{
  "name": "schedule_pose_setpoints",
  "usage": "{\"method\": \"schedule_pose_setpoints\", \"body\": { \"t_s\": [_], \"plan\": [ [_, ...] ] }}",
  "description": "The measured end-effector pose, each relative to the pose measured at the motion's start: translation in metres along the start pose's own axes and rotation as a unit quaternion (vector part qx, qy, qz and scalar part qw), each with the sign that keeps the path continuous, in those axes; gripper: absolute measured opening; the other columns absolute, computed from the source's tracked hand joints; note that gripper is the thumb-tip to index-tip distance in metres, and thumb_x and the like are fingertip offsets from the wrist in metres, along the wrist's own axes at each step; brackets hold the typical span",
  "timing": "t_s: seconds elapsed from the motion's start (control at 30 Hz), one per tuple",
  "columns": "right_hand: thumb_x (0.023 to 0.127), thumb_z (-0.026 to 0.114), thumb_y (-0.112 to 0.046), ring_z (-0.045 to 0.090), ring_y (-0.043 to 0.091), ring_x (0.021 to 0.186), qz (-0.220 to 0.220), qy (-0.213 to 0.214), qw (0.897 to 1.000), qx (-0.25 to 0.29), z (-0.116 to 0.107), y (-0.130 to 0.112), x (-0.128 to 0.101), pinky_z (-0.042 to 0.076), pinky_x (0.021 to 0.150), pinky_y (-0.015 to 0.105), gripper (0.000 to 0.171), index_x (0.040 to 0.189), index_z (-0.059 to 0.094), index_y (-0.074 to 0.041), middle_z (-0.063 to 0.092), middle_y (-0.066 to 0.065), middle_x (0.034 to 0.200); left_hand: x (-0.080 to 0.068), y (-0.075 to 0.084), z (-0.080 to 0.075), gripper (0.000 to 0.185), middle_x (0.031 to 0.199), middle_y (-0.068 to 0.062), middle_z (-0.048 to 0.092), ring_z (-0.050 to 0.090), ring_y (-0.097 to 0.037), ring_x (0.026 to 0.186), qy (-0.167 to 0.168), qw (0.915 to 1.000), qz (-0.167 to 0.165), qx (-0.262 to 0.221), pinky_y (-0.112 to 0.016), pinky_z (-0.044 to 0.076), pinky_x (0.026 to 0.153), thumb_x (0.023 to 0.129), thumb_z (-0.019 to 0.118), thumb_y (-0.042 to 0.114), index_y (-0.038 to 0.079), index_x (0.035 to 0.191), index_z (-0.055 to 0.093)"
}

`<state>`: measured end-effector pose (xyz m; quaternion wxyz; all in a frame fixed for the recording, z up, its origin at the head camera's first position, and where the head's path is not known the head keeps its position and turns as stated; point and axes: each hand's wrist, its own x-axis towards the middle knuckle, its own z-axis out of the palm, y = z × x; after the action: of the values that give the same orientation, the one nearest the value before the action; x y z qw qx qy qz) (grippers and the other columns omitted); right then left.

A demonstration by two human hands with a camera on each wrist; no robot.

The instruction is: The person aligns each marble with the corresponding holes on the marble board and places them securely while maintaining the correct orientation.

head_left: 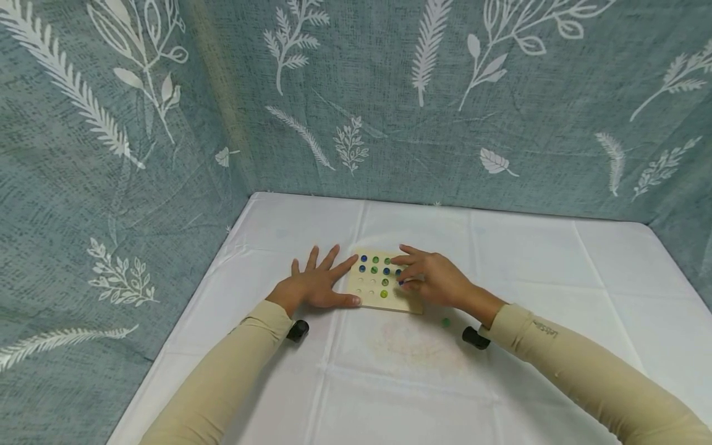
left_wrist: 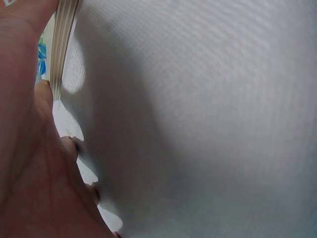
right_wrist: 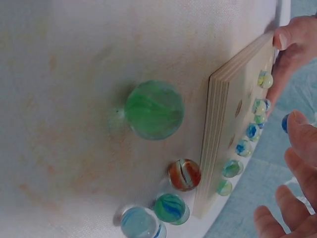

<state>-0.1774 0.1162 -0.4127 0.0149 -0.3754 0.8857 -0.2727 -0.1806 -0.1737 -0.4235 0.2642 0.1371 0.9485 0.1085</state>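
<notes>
A pale wooden board [head_left: 403,303] with round hollows lies flat on the white cloth. Blue and green glass marbles [head_left: 375,270] sit in several of its hollows, while some at the lower left hold none. My left hand [head_left: 317,287] lies spread with straight fingers, its thumb and index finger against the board's left edge. Over the right side of the board, my right hand [head_left: 439,279] pinches a dark blue marble [right_wrist: 285,123] between thumb and a finger; the other fingers are extended. Part of the board's right side is hidden under this hand.
Off the board's near right corner lies a green marble [right_wrist: 154,109]. Beside the board's edge are a red-brown marble [right_wrist: 184,174], a teal-and-blue one [right_wrist: 170,207] and a pale clear one [right_wrist: 139,222]. Patterned blue-grey curtains [head_left: 389,142] hang behind the table.
</notes>
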Motion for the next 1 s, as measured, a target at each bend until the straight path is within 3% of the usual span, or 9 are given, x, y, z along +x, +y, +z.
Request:
{"method": "schedule_pose_setpoints", "body": {
  "t_s": [0.37, 0.6, 1.0],
  "plan": [
    [0.089, 0.081, -0.005, 0.046, 0.038, 0.150, -0.003, -0.006, 1.000, 0.013, 0.003, -0.004, 0.005, 0.051, 0.110, 0.052, 0.015, 0.103, 0.084, -0.006, 0.068, 0.014, 0.141, -0.001, 0.001, -0.001, 0.099, 0.178, -0.005, -0.012, -0.020, -0.046, 0.161, 0.000, 1.0000, -0.002, -0.003, -0.079, -0.005, 0.121, 0.091, 0.058, 0.077, 0.042, 0.168, 0.007],
    [0.089, 0.080, -0.005, 0.045, 0.038, 0.151, -0.005, -0.013, 1.000, 0.014, 0.004, -0.007, 0.008, 0.057, 0.103, 0.049, 0.015, 0.104, 0.084, -0.007, 0.067, 0.014, 0.142, 0.000, 0.001, 0.000, 0.098, 0.178, -0.006, -0.012, -0.019, -0.046, 0.161, -0.001, 1.0000, -0.001, -0.002, -0.079, -0.005, 0.121, 0.091, 0.057, 0.078, 0.042, 0.168, 0.007],
    [0.089, 0.080, -0.006, 0.046, 0.039, 0.150, -0.027, -0.017, 0.999, 0.010, 0.009, -0.011, 0.017, 0.049, 0.113, 0.052, 0.015, 0.104, 0.084, -0.006, 0.068, 0.015, 0.141, -0.002, 0.001, 0.000, 0.098, 0.177, -0.004, -0.014, -0.022, -0.044, 0.160, -0.003, 1.0000, 0.001, -0.002, -0.079, -0.006, 0.121, 0.091, 0.057, 0.079, 0.044, 0.167, 0.006]
  ]
}}
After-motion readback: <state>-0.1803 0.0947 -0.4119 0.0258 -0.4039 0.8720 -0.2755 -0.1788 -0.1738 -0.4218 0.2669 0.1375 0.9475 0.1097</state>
